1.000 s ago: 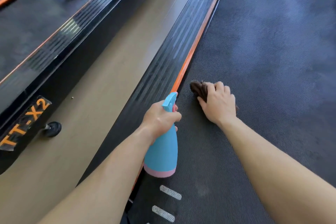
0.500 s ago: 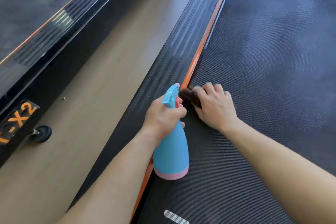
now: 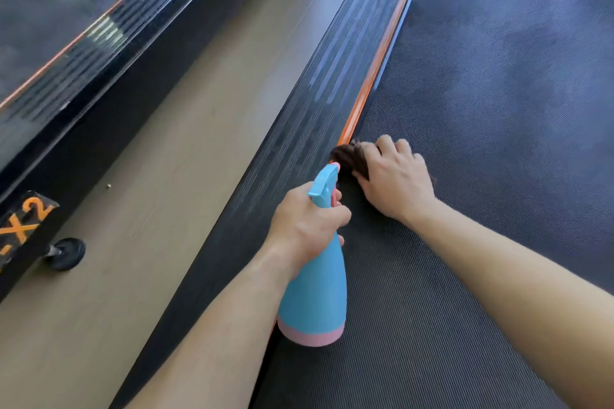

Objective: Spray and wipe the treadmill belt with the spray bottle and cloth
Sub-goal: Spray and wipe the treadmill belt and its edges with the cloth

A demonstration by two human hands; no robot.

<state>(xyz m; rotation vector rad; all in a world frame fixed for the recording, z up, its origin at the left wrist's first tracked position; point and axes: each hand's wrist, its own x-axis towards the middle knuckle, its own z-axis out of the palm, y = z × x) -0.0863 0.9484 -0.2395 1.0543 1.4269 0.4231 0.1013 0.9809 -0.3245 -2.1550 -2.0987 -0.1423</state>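
Observation:
The dark textured treadmill belt (image 3: pixel 498 109) fills the right half of the view. My left hand (image 3: pixel 307 219) grips the neck of a light blue spray bottle (image 3: pixel 314 295) with a pink base, held over the belt's left edge. My right hand (image 3: pixel 395 183) presses a bunched dark brown cloth (image 3: pixel 350 158) onto the belt right beside the orange edge strip (image 3: pixel 382 53). Most of the cloth is hidden under my fingers. The bottle's nozzle sits just short of the cloth.
A ribbed black side rail (image 3: pixel 315 93) runs left of the orange strip. A strip of tan floor (image 3: pixel 172 159) separates it from a second treadmill (image 3: pixel 66 53) at far left, with orange lettering and a small black wheel (image 3: pixel 66 252).
My right hand slid the cloth left, from a little inside the belt to its edge by the orange strip. The bottle and left hand moved slightly right, closer to the cloth.

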